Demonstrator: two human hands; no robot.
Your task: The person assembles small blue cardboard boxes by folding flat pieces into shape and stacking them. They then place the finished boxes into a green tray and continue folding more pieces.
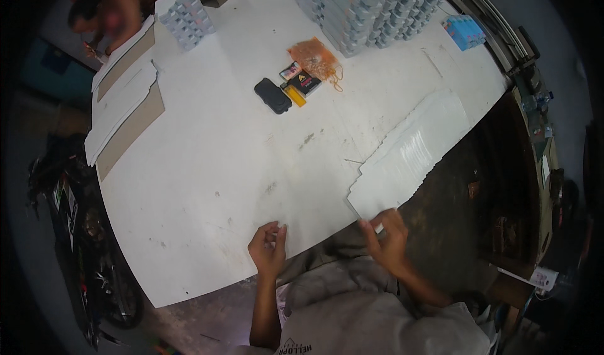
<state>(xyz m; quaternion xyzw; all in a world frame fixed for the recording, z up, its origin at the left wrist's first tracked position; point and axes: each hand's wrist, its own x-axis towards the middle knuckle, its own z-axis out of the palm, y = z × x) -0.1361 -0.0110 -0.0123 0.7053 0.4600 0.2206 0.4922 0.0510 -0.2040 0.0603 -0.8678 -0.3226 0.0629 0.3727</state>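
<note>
A spread of thin, flat white card pieces [409, 147] overlaps along the right edge of the table. At its near end my right hand [389, 240] closes its thumb and fingers on the corner of a card piece, and a bit of white shows between them. My left hand [268, 249] is over the table's near edge, with fingers curled in and the thumb pressed to them. A tiny pale spot shows at its fingertips, too small to name.
On the white table [189, 198] lie a black case [273, 96], a yellow lighter [294, 95], small packs and an orange plastic bag [314, 59]. Tall stacks of folded grey-blue card [371, 9] stand behind. More card sheets [126, 110] lie left, near another person [119, 15]. A motorbike [94, 248] is at left.
</note>
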